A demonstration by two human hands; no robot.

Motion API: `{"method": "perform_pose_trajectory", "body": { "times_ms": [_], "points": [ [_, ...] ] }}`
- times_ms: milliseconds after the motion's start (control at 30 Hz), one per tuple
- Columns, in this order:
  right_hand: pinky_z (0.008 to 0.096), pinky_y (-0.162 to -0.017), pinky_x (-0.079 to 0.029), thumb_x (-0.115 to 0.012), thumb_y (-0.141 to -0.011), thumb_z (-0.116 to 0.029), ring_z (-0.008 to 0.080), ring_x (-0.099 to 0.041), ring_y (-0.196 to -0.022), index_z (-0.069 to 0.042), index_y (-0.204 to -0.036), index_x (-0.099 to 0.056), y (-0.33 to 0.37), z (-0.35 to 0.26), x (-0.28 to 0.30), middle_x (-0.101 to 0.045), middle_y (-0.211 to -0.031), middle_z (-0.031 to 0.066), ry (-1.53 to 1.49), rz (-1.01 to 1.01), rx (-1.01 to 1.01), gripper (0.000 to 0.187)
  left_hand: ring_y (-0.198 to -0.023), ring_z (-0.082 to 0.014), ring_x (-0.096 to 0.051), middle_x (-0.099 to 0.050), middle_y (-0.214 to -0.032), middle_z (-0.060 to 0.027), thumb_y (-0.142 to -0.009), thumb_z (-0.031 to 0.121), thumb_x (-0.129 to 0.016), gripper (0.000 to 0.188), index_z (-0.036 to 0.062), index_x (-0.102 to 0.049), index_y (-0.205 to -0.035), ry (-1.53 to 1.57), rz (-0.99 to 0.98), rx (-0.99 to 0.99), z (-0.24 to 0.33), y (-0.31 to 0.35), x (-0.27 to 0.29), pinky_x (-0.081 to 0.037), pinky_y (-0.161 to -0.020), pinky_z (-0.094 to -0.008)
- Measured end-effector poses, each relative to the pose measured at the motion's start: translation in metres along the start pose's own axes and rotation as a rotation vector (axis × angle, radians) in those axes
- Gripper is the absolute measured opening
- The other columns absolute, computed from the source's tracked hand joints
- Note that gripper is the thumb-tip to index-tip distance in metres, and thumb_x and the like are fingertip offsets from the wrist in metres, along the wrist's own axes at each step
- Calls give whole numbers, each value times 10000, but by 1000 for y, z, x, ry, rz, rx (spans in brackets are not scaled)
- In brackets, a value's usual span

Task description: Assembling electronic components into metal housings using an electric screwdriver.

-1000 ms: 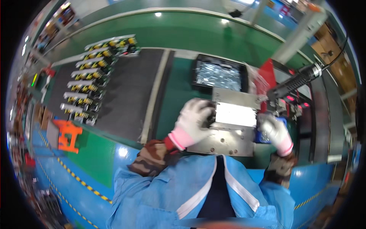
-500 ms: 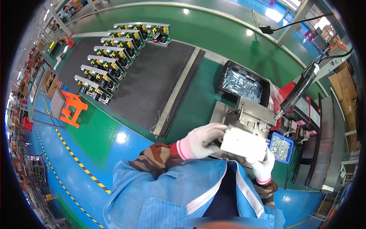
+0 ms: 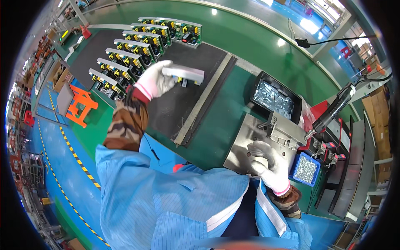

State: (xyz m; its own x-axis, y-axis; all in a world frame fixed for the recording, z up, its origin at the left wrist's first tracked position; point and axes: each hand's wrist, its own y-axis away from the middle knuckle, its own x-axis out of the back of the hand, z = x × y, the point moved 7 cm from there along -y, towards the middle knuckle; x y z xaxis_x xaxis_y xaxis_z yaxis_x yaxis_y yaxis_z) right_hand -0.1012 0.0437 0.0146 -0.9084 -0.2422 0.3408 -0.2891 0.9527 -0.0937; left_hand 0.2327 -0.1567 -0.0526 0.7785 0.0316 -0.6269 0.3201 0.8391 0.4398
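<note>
My left hand (image 3: 156, 81), in a white glove with a pink cuff, grips one end of a circuit board with a silver metal plate (image 3: 186, 73). Yellow and dark parts show under the plate, which is held above the black mat (image 3: 168, 112). Several similar circuit boards (image 3: 135, 49) stand in a slanting row on the mat, left of and beyond that hand. My right hand (image 3: 271, 165), gloved too, is over the steel fixture (image 3: 240, 146) with its fingers spread and curved and nothing in them.
Beyond the fixture stands a black bin (image 3: 273, 98) of small metal pieces. A blue tray (image 3: 305, 168) of small fasteners lies to its right, near a black electric screwdriver (image 3: 333, 109) slanting over the bench. An orange stool (image 3: 80, 106) stands on the floor at left.
My left hand has carried the circuit board from the fixture up and left over the mat. My right hand has let go of it and stayed by the fixture.
</note>
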Motion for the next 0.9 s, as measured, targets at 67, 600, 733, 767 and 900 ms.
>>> {"method": "perform_pose_trajectory", "body": {
  "times_ms": [67, 600, 733, 767, 900],
  "points": [
    [311, -856, -477, -687, -784, -159, 218, -621, -965, 25, -1154, -549, 2, 2, 1, -632, -1051, 139, -21, 25, -15, 435, -636, -177, -608, -573, -719, -45, -875, 392, -555, 346, 51, -533, -929, -52, 66, -12, 13, -16, 10, -538, -504, -264],
    [270, -744, -485, -621, -810, -140, 187, -624, -872, 56, -1152, -521, 13, 15, 31, -636, -1024, 170, 166, -18, -127, 407, -858, -376, -607, -628, -885, -222, -794, 318, -632, 415, 8, -498, -1035, -1409, 757, -792, 18, -59, -27, -484, -737, -444],
    [294, -788, -481, -630, -824, -207, 214, -629, -907, 49, -1108, -546, 17, 14, 37, -638, -1007, 164, 189, 36, -115, 392, -869, -380, -606, -622, -915, -234, -802, 354, -607, 453, -2, -493, -1057, -1391, 850, -815, 46, -84, -10, -483, -750, -444],
    [302, -804, -478, -639, -825, -233, 222, -629, -918, 48, -1095, -552, 21, 18, 41, -636, -1007, 160, 154, 89, -154, 399, -873, -381, -605, -621, -919, -233, -802, 357, -606, 455, 0, -493, -1061, -1392, 873, -801, 49, -88, -6, -483, -753, -444],
    [317, -830, -473, -668, -819, -277, 224, -622, -945, 55, -1100, -544, 28, 22, 50, -623, -1010, 137, 72, 161, -220, 452, -921, -362, -600, -609, -997, -201, -796, 366, -613, 462, 37, -496, -1099, -1360, 899, -770, 57, -96, 7, -479, -799, -436]
  ]
}}
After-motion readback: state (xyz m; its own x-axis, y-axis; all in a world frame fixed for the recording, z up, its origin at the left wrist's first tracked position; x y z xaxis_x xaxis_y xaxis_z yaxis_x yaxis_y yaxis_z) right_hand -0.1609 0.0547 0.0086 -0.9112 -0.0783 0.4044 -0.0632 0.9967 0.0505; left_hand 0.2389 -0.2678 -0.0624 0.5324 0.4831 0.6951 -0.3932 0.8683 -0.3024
